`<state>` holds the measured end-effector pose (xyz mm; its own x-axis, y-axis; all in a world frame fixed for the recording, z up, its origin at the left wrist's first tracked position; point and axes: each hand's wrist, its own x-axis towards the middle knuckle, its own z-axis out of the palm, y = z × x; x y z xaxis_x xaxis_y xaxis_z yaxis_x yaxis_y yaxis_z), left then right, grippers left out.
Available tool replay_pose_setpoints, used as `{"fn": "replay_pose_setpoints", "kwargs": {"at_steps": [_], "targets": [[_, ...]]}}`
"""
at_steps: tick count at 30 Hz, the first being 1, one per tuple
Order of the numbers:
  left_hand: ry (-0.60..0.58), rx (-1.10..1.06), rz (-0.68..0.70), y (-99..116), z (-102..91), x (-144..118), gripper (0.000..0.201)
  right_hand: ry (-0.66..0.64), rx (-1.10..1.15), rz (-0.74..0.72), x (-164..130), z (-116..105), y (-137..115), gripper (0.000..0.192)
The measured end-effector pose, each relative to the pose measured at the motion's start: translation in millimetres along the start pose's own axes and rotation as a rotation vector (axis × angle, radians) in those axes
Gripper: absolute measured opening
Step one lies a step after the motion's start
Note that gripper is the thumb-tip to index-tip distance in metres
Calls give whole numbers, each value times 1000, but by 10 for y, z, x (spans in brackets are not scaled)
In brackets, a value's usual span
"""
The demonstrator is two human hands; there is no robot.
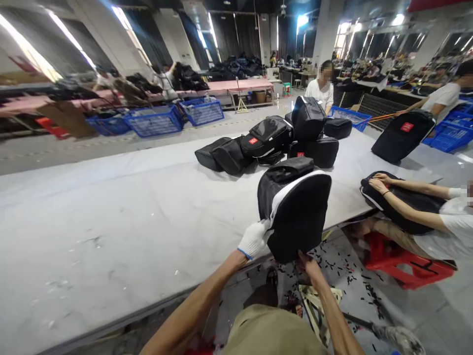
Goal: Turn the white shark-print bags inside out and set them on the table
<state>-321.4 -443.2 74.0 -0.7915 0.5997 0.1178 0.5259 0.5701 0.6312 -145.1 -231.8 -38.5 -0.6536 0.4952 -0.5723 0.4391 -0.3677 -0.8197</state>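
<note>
I have the black backpack (pixel 295 212) gripped at its lower edge, left hand (pixel 254 240) in a white knit glove closed on one side, bare right hand (pixel 308 264) pinching beneath. It stands off the pale surface (pixel 111 212) edge; that smooth, padded fabric could slip and drop toward the littered floor (pixel 347 276).

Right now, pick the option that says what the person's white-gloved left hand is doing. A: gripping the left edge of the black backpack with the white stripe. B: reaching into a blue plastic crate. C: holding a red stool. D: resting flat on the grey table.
A: the white-gloved left hand clasps the left edge of the black backpack with the white stripe, held up at the table's near edge, while the bare right hand supports its bottom.
</note>
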Motion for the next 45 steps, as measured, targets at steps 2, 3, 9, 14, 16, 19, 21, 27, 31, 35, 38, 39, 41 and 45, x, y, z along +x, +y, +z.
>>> {"fn": "replay_pose_setpoints", "kwargs": {"at_steps": [2,3,9,14,16,19,21,27,31,35,38,39,41,45], "targets": [[-4,13,-82,-185,60,37,20,127,-22,-44,67,-173,-115,101],[0,4,-120,-275,103,58,24,194,-3,-79,97,-292,-210,107],[-1,-64,-141,-474,308,179,32,403,-183,-636,-2,-713,-1376,100],[-58,-156,-69,-336,472,298,30,100,-955,-738,-495,-124,-2023,75],[-48,-204,-74,-307,542,334,28,227,-1279,-589,-646,98,-2036,69],[-5,-284,-99,-312,609,317,27,455,-1536,-504,-721,200,-1971,68],[33,-328,-121,-323,633,241,32,519,-1582,-551,-691,137,-1942,64],[193,-474,-61,-268,738,-130,38,582,-1434,-648,-558,-210,-1877,68],[264,-527,-12,-195,815,-220,45,571,-1363,-707,-508,-348,-1836,88],[327,-496,112,-52,764,-192,36,575,-1375,-673,-463,-322,-1884,87],[273,-332,216,231,581,-161,24,616,-1482,-582,-452,-117,-1986,74],[223,-258,273,351,506,-149,23,629,-1524,-554,-447,-15,-2033,71],[105,-98,408,587,383,-117,22,641,-1582,-526,-420,210,-2143,67],[-114,170,570,821,413,-66,8,631,-1589,-554,-235,557,-2406,71]]}}
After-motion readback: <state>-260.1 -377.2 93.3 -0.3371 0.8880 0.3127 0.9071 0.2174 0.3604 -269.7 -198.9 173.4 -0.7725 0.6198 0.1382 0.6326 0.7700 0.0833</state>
